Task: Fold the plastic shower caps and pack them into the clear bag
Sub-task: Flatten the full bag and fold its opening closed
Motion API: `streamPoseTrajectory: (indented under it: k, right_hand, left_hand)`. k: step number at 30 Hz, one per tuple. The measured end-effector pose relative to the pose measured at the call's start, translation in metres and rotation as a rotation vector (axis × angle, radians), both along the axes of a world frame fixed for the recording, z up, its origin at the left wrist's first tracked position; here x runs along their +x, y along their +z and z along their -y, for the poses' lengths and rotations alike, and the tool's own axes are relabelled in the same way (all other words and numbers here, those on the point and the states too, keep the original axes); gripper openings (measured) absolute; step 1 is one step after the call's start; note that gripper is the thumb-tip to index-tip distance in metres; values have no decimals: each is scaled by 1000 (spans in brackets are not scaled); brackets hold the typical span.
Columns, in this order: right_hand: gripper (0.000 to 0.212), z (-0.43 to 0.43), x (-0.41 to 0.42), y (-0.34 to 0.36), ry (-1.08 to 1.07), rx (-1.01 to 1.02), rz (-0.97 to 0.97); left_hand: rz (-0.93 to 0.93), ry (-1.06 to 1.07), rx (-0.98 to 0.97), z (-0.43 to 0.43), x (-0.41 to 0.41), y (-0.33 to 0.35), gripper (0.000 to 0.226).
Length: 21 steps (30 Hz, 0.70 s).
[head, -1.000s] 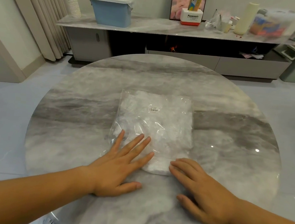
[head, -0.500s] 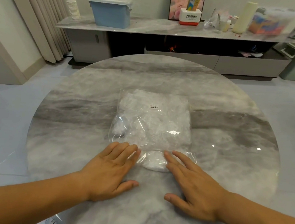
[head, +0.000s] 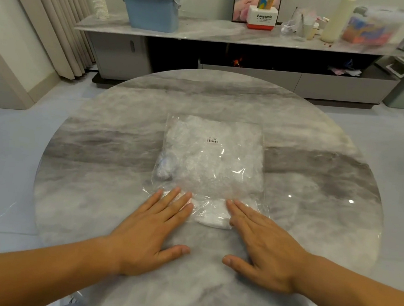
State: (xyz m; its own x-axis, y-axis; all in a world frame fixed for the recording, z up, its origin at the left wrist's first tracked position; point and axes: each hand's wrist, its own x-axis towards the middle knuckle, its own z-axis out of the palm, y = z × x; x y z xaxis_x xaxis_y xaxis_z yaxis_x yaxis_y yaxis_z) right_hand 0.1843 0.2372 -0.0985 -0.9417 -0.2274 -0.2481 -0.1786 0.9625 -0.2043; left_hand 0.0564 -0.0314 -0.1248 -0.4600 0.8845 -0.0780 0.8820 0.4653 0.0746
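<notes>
Clear bag [head: 210, 163]: left hand [head: 151, 233], right hand [head: 263, 249] press flat on it.

Clear bag [head: 213, 158] on round table [head: 98, 169], left hand [head: 151, 233], right hand [head: 263, 247] flat on near edge

A home living room: round marble table [head: 125, 127], low sideboard [head: 230, 32], curtains [head: 59, 21].

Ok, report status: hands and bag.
Left hand and right hand flat, fingertips on near edge of clear bag. Bag stuffed with shower caps, lying on marble table. White wad at near edge between hands. Nothing blocking.
</notes>
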Motion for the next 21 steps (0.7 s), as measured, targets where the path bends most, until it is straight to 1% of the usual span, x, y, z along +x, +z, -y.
streamPoseTrajectory:
  k: [7,9,10,11,13,15,17,21]
  right_hand:
    - [100,0,-5,0,-17,0,46]
    - [101,9,-9,5,-59,-4,-10]
    - [98,16,-12,9,-78,-6,-48]
    - [91,23,-14,11,-74,4,-89]
    - [81,37,-18,10,-20,12,-188]
    - [82,47,-20,3,86,-28,-145]
    - [82,46,-22,-1,75,-49,-8]
    - [82,47,-26,-3,48,-50,32]
  left_hand:
    - [73,19,-22,-1,-3,3,88]
    - [83,35,-13,-4,-1,6,87]
    - [85,37,-36,-6,1,8,85]
    - [86,45,-64,-7,4,8,84]
    - [78,67,-88,-12,7,10,83]
    - [67,69,-124,-12,8,12,83]
    - [36,71,-142,-11,6,12,83]
    - [71,65,-151,-9,5,10,80]
